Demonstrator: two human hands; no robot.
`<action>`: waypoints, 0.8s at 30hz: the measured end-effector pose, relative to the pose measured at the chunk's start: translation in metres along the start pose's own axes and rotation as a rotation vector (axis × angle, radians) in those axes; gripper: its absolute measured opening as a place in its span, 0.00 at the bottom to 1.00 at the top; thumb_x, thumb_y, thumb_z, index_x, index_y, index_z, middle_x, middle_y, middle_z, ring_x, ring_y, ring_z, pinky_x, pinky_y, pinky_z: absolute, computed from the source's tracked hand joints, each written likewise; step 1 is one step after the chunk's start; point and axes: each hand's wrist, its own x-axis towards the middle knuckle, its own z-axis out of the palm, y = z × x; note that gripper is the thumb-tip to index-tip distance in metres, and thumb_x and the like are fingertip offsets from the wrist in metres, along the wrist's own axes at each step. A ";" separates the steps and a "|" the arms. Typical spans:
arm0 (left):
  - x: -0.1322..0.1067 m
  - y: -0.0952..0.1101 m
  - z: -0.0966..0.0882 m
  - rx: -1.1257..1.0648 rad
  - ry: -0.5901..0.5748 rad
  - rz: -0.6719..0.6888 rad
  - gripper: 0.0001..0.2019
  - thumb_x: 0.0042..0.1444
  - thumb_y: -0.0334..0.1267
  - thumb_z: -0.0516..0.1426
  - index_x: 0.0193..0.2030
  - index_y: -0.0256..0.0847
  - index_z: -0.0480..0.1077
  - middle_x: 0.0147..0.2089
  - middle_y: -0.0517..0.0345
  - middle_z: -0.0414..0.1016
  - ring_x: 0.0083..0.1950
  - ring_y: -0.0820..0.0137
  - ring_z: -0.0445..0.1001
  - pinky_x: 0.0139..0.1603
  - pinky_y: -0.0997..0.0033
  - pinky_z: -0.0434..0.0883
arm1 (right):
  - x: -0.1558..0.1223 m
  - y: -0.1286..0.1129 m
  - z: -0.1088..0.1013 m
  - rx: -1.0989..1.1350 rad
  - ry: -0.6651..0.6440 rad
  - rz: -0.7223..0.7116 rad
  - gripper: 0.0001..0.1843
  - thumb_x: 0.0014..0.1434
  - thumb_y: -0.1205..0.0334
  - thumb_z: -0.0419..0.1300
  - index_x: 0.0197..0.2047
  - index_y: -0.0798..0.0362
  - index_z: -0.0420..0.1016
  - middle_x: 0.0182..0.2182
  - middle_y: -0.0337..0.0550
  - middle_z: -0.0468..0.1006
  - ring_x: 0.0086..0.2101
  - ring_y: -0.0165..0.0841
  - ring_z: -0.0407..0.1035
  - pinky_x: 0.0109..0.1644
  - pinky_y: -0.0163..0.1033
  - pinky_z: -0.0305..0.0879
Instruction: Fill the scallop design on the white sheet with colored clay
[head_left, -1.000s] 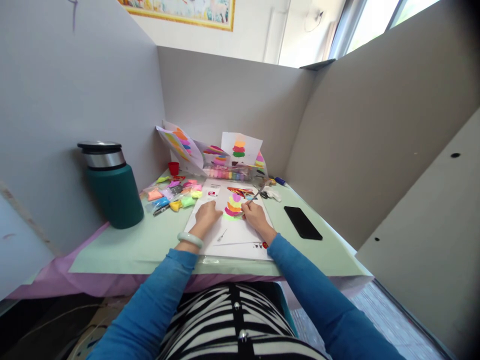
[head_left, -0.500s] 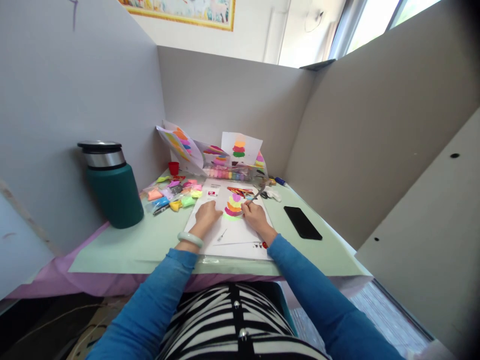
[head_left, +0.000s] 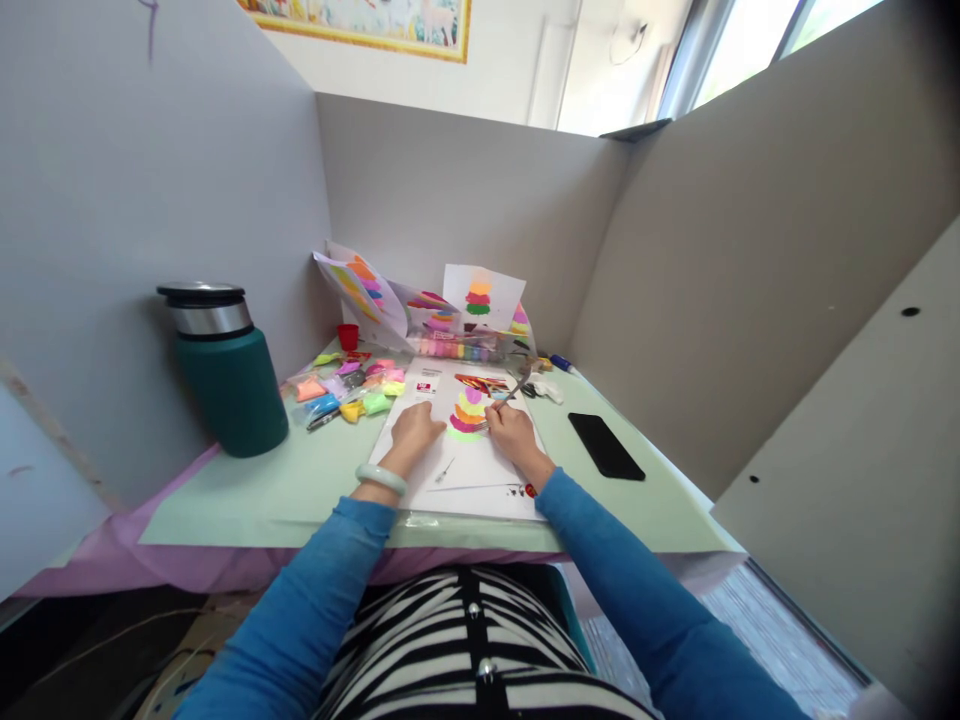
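At the table (head_left: 225, 515), we have our right hand (head_left: 511, 432) closed around a slim fork-like tool (head_left: 517, 385), its handle slanting up towards the far right corner and its working end low over a stacked, brightly coloured shape (head_left: 467, 414). That shape, in purple, yellow, orange and magenta with a green rim below, lies on a white sheet (head_left: 480, 466), which sits midway between the table's left and right edges and reaches back from close to the near edge. Our left hand (head_left: 416, 432) rests on the left part of the sheet, fingers curled under; we cannot tell whether they pinch anything. A pale bangle (head_left: 381, 479) circles the left wrist. Towards the left edge we see a green bottle (head_left: 229, 390) standing upright, and between it and the sheet a spread of small coloured packets (head_left: 375, 403) with a pen (head_left: 324, 420) just beside them. A red cup (head_left: 348, 337) stands near the far left corner, painted sheets (head_left: 484, 300) lean up along the far edge, and a black phone (head_left: 606, 446) lies flat near the right edge.
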 end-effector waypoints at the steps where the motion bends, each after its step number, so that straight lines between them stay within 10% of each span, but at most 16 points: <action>1: 0.000 0.000 0.000 0.000 -0.005 -0.005 0.15 0.52 0.42 0.57 0.46 0.41 0.72 0.51 0.45 0.76 0.53 0.56 0.73 0.42 0.68 0.68 | 0.000 0.000 0.000 -0.007 0.009 0.013 0.17 0.65 0.56 0.48 0.37 0.52 0.76 0.32 0.45 0.81 0.34 0.34 0.73 0.37 0.33 0.57; 24: -0.003 0.002 -0.003 -0.015 -0.013 -0.012 0.16 0.51 0.42 0.57 0.46 0.41 0.71 0.51 0.45 0.76 0.52 0.57 0.73 0.42 0.68 0.68 | 0.001 0.010 -0.004 0.235 -0.026 0.114 0.15 0.61 0.59 0.48 0.34 0.52 0.75 0.22 0.40 0.76 0.30 0.33 0.71 0.37 0.34 0.58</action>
